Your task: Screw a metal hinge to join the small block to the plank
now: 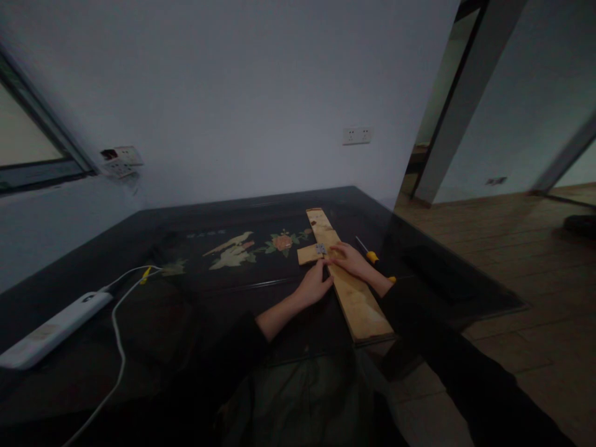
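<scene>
A long wooden board (362, 310) lies lengthwise on the dark table, and a short wooden piece (307, 255) sticks out from its left side. Across their joint sits a small metal hinge (321, 248). My left hand (315, 285) is at the board's left edge just below the hinge, its fingers bent and drawn together. My right hand (350, 261) rests over the board, with curled fingertips close to the hinge's right side. Whatever is between the fingertips of either hand is too small to make out. To the right lies a screwdriver (371, 255) with a yellow handle.
A second yellow object (392, 280) shows partly behind my right forearm. On the left are a white power strip (51, 329) and its white cable (120, 347). The table (186, 335) carries a bird-and-flower inlay and stands against a wall with a socket (357, 136).
</scene>
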Available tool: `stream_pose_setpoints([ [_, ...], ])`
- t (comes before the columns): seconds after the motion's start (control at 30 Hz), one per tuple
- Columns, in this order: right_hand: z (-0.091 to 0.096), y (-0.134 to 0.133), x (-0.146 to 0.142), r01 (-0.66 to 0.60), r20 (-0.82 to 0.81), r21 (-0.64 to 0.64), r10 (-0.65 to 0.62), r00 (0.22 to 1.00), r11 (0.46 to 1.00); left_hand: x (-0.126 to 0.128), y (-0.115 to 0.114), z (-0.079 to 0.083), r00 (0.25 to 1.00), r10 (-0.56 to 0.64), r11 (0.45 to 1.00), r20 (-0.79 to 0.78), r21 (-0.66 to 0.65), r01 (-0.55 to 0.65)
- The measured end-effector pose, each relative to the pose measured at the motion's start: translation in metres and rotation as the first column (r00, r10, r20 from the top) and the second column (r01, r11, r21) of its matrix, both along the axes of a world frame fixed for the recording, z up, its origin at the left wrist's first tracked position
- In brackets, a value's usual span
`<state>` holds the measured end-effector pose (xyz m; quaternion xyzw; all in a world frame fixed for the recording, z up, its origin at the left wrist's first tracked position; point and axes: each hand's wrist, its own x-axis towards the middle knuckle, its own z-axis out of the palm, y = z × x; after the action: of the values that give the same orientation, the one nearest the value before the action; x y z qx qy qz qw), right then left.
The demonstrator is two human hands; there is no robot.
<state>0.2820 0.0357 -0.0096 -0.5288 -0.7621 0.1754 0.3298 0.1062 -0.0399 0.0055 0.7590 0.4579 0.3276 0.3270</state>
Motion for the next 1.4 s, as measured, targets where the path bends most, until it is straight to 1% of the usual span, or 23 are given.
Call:
stream_pose_setpoints([
  [0.23, -0.003, 0.001, 0.002, -0.014, 0.049, -0.019, 0.015, 0.999, 1.000, 0.002, 0.001, -0.002, 0.999, 0.009, 1.000, -0.053, 0.011, -0.008],
  [0.37, -0.002, 0.003, -0.001, 0.009, 0.081, -0.025, -0.007, 0.997, 1.000, 0.003, 0.005, -0.006, 0.996, 0.008, 1.000, -0.084, 0.024, -0.006],
  [0.53, 0.002, 0.003, 0.001, -0.002, 0.106, -0.014, 0.004, 0.994, 1.000, 0.007, 0.012, -0.009, 0.998, 0.008, 1.000, -0.062, 0.027, -0.006],
  [0.73, 0.008, 0.002, 0.007, 0.019, 0.144, 0.007, -0.020, 0.989, 1.000, 0.018, 0.018, -0.008, 0.998, 0.011, 0.999, -0.062, 0.031, -0.009],
  [0.83, 0.012, -0.001, 0.011, 0.007, 0.149, 0.021, -0.010, 0.989, 1.000, 0.022, 0.020, -0.007, 0.998, 0.012, 1.000, -0.069, 0.027, -0.010],
  [0.9, 0.018, -0.008, 0.019, -0.015, 0.139, 0.000, 0.015, 0.990, 1.000, 0.020, 0.019, -0.007, 0.998, 0.004, 1.000, -0.063, 0.001, -0.004],
  [0.97, 0.027, -0.020, 0.032, -0.051, 0.108, -0.030, 0.054, 0.993, 0.998, 0.015, 0.018, -0.005, 0.999, -0.017, 1.000, -0.042, -0.021, 0.016],
  [1.07, 0.050, -0.053, 0.052, -0.126, 0.009, -0.008, 0.126, 0.992, 0.992, 0.001, 0.015, 0.000, 0.998, -0.062, 0.998, -0.011, -0.004, 0.062],
  [1.13, 0.070, -0.080, 0.054, -0.180, -0.076, -0.018, 0.178, 0.981, 0.984, -0.012, 0.013, 0.005, 0.998, -0.060, 0.998, 0.010, 0.014, 0.059],
  [1.2, 0.091, -0.105, 0.040, -0.212, -0.163, -0.015, 0.207, 0.965, 0.977, -0.027, 0.013, 0.010, 0.994, -0.031, 0.999, 0.103, -0.004, 0.031],
  [1.23, 0.100, -0.116, 0.025, -0.229, -0.206, -0.008, 0.223, 0.953, 0.973, -0.033, 0.013, 0.011, 0.983, -0.013, 0.999, 0.185, -0.034, 0.020],
  [1.3, 0.113, -0.129, -0.016, -0.319, -0.273, 0.030, 0.315, 0.909, 0.947, -0.045, 0.013, 0.014, 0.926, 0.025, 0.995, 0.377, -0.103, 0.015],
  [1.33, 0.116, -0.131, -0.042, -0.370, -0.303, 0.060, 0.370, 0.878, 0.927, -0.050, 0.013, 0.014, 0.890, 0.054, 0.992, 0.452, -0.123, 0.002],
  [1.37, 0.116, -0.129, -0.068, -0.412, -0.316, 0.075, 0.414, 0.854, 0.908, -0.055, 0.013, 0.015, 0.863, 0.092, 0.991, 0.497, -0.132, -0.029],
  [1.4, 0.114, -0.125, -0.095, -0.420, -0.316, 0.092, 0.427, 0.847, 0.903, -0.058, 0.012, 0.015, 0.848, 0.131, 0.989, 0.513, -0.132, -0.072],
])
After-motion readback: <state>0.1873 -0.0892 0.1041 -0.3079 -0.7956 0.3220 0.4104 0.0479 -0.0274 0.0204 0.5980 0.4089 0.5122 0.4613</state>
